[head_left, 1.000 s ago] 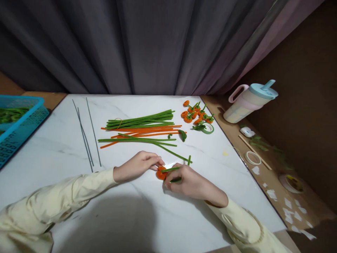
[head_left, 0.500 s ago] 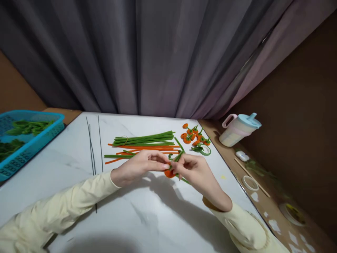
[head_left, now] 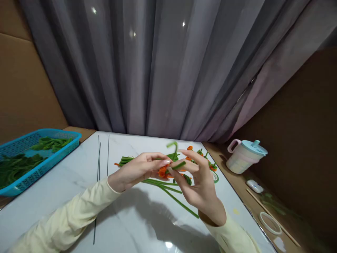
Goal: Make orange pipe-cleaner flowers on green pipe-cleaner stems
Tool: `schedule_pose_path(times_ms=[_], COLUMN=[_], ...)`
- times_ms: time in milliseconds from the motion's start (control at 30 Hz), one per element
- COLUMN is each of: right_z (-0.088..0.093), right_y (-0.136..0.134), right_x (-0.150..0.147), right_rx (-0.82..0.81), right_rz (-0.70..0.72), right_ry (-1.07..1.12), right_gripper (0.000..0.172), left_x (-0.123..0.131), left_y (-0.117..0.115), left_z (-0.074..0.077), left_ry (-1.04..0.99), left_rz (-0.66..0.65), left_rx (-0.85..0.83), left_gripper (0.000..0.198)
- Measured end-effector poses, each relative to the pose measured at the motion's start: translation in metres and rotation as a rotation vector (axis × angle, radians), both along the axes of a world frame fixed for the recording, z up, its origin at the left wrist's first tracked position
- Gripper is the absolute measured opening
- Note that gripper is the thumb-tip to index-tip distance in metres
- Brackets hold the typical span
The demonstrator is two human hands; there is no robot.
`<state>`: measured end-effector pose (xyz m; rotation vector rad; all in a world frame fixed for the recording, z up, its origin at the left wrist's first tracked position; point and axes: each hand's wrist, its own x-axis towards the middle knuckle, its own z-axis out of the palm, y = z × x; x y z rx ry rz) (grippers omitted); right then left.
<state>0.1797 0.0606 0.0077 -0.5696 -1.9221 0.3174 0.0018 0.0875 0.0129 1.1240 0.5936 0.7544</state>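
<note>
Flower head noted above the tabletop: my left hand pinches it, presumably for steadiness; my right hand meets a green stem, whether gripping I cannot tell.

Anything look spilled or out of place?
Two things: a small yellow patch interrupts the white tabletop near its right edge, and a loose white scrap lies beyond that edge. The patch's cause is unclear.

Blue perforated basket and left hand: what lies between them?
In the head view, three thin dark wires lie on the white marbled tabletop between the blue perforated basket and the left hand.
</note>
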Motion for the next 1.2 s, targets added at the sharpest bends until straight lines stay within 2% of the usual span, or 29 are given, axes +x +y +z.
schedule_pose_path(times_ms=[100,167,300,433,733,900,1200], right_z=[0.006,0.010,0.013,0.007,0.005,0.007,0.002], right_y=[0.005,0.007,0.006,0.007,0.009,0.008,0.006], right_x=[0.005,0.009,0.014,0.012,0.014,0.014,0.008], right_rx=[0.160,0.219,0.319,0.350,0.327,0.390,0.403], right_rz=[-0.064,-0.119,-0.276,-0.290,-0.278,-0.326,-0.414], right_ry=[-0.143,-0.244,-0.438,-0.537,-0.519,-0.536,-0.580], right_gripper=[0.025,0.016,0.019,0.026,0.025,0.027,0.026], left_x=[0.000,0.001,0.005,0.007,0.005,0.003,0.004], left_y=[-0.003,-0.005,-0.007,-0.007,-0.007,-0.006,-0.007], left_z=[0.000,-0.001,-0.003,-0.005,-0.004,-0.004,-0.010], left_ry=[0.033,0.063,0.119,0.129,0.151,0.179,0.190], left_rz=[0.047,0.071,0.133,0.168,0.197,0.143,0.153], left_rx=[0.048,0.062,0.057,0.054,0.085,0.093,0.082], left_gripper=[0.023,0.027,0.033,0.036,0.033,0.036,0.035])
